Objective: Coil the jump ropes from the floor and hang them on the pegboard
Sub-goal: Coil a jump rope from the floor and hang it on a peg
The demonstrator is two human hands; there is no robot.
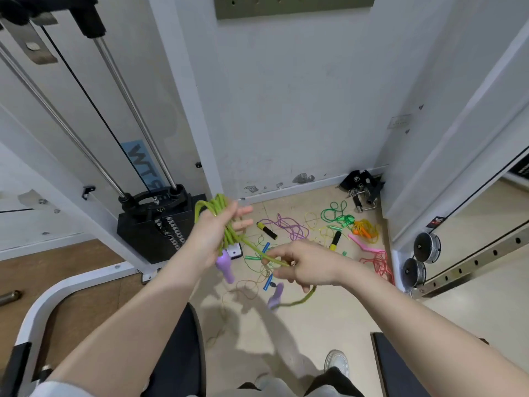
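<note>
My left hand (213, 234) holds several loops of a lime-green jump rope (220, 213), with one purple handle (224, 267) hanging below the palm. My right hand (297, 265) pinches the free stretch of the same rope; its tail curves down to a second purple handle (275, 296) dangling in the air. On the floor beyond lie several tangled ropes: purple (289, 227), green (335, 213), orange (365, 229), pink (376, 260), yellow with black handles (333, 242), and a thin one with blue handles (267, 282). The olive pegboard (294, 5) is on the wall at the top edge.
A weight-stack machine (156, 224) with chrome guide rods stands at the left. A black strap and metal attachments (362, 187) lie in the corner. A rack post with cable pulleys (426, 247) is at the right. My shoe (337, 362) is at the bottom.
</note>
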